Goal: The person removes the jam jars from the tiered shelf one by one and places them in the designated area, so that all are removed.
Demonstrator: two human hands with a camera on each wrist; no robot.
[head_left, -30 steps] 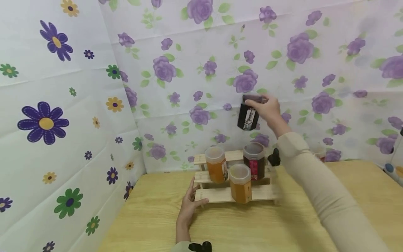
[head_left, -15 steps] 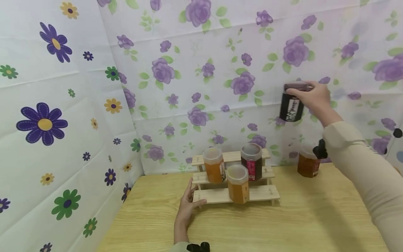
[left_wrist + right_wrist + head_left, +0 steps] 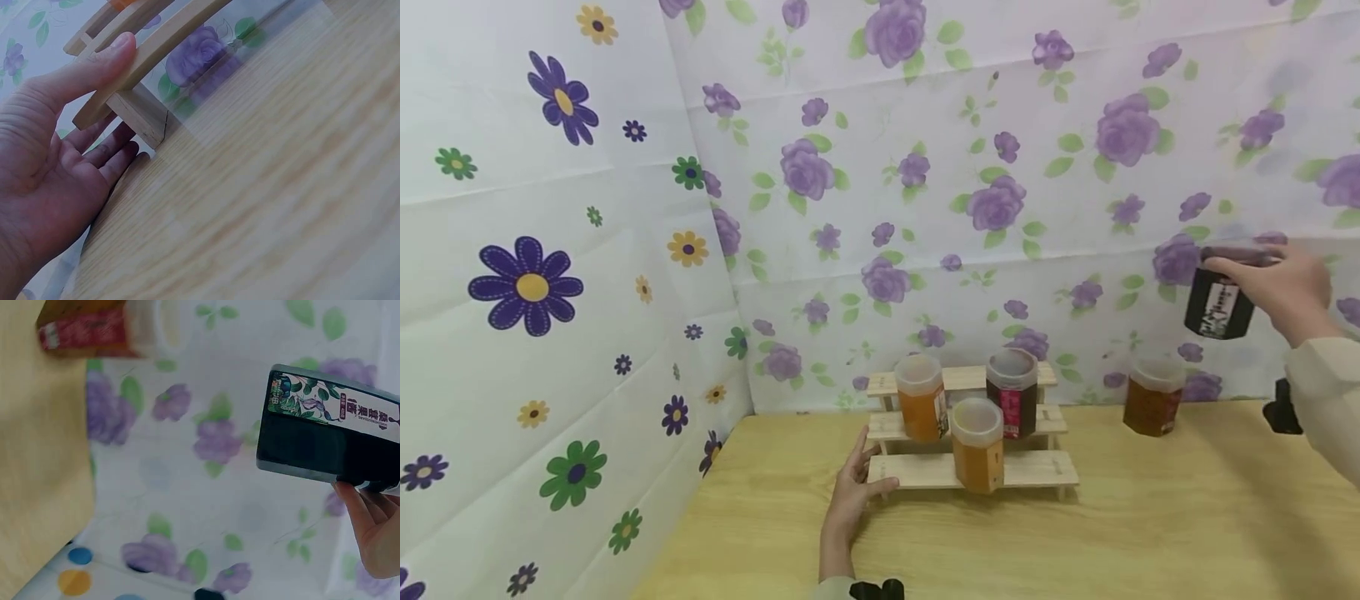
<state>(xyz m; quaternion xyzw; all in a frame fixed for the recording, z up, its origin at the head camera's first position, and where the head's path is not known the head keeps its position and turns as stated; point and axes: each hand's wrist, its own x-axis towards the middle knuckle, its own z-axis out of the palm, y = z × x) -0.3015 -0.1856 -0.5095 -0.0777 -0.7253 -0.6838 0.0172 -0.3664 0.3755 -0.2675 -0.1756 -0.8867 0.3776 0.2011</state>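
Note:
My right hand [image 3: 1292, 287] grips a black jar [image 3: 1217, 308] by its top and holds it in the air at the far right. In the right wrist view the black jar [image 3: 306, 447] shows a white label with leaves and printed characters. Down at the table, my left hand [image 3: 846, 504] holds the left end of a three-step wooden rack [image 3: 917, 471]. Seen from the left wrist, the thumb lies over a rack step [image 3: 162, 50] and the fingers reach behind its leg. On the rack stand an orange jar [image 3: 922, 408], an amber jar [image 3: 979, 458] and a dark red jar [image 3: 1015, 400].
Right of the rack, a brown jar [image 3: 1152, 408] stands on the wooden table [image 3: 760, 517] near its back edge. A flowered cloth [image 3: 850, 208] hangs behind the table, and another flowered cloth [image 3: 587, 375] covers the left side.
My right hand has carried the black jar rightward, away from above the rack, and lowered it lately. The brown jar has come fully into sight. My left hand stays at the rack.

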